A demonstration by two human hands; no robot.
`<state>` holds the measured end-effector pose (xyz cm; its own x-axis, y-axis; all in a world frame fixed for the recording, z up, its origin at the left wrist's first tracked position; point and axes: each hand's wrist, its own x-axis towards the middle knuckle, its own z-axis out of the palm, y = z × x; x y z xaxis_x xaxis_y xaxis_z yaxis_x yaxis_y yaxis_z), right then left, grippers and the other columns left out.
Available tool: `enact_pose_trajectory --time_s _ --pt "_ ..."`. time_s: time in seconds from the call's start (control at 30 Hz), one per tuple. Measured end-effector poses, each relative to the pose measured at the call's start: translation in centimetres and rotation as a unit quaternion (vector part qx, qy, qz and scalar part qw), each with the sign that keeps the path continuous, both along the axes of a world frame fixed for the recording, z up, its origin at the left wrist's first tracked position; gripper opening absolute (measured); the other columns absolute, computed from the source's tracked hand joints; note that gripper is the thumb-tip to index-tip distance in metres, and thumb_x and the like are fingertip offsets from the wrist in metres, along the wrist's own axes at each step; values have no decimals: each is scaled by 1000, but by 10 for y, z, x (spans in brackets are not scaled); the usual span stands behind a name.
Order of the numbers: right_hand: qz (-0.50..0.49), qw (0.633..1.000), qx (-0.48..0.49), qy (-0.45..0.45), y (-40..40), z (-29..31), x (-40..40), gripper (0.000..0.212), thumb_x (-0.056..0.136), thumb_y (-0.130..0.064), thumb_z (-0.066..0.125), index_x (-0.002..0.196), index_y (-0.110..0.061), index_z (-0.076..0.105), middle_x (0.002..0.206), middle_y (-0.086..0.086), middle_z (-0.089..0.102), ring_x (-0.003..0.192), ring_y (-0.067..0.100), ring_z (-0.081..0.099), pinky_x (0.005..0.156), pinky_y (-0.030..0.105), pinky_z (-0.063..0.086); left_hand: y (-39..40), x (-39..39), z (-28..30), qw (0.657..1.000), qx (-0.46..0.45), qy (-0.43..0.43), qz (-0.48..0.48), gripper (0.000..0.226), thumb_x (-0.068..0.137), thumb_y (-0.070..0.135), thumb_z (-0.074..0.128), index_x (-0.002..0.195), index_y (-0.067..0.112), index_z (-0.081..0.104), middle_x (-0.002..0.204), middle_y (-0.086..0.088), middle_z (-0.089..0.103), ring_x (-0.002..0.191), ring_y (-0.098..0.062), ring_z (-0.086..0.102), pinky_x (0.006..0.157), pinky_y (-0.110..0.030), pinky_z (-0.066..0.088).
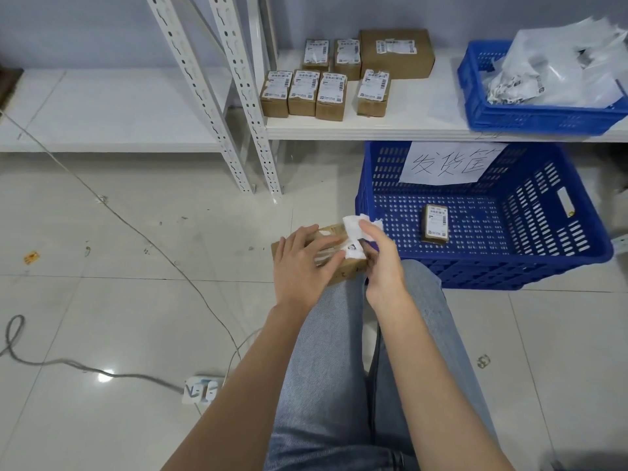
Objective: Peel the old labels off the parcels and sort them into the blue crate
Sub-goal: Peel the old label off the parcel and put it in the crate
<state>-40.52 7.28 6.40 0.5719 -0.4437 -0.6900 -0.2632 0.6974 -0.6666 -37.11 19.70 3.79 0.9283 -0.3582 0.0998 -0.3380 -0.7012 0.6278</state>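
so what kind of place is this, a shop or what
Most likely a small parcel packing or dispatch room rather than a shop: labelled cardboard parcels sit on a bare metal shelf, a blue crate on the tiled floor carries a handwritten paper sign, and another crate holds torn labels.

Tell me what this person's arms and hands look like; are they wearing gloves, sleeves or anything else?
Both are bare: no gloves on the left hand or right hand, and no sleeves, watch or bracelet show on either forearm. No rings are visible. The only clothing in view is light blue jeans on the legs.
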Motion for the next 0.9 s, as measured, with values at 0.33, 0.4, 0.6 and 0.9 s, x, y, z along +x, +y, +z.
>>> enact_pose_trajectory --time_s 0.33,0.4,0.6,0.9 --pt "78 946 -314 -14 5 -2 -7 74 70 -25 83 128 -35 38 75 -12 62 116 16 51 105 35 37 -3 1 1 998 -6 39 49 23 95 38 59 115 37 70 134 6 56 125 -17 47 110 -35 27" --pt "113 916 -385 -15 7 -2 -9 83 67 -31 84 135 -31 36 80 -15 65 118 9 45 106 32 31 -4 1 0 998 -1 37 51 24 96 34 57 116 36 70 134 6 55 126 -17 46 112 -37 26" --pt "143 834 -532 20 6 -1 -10 55 80 -13 75 130 -9 52 82 -46 53 110 4 49 106 40 37 -5 1 -1 999 10 29 43 26 95 30 59 117 36 71 134 5 55 127 -19 46 113 -38 26" --pt "126 873 -467 58 2 -1 -4 48 94 -8 57 136 -17 36 75 -17 56 81 13 58 89 41 49 -7 -1 0 998 2 23 54 25 91 29 63 113 37 72 131 6 57 124 -19 48 113 -43 29"
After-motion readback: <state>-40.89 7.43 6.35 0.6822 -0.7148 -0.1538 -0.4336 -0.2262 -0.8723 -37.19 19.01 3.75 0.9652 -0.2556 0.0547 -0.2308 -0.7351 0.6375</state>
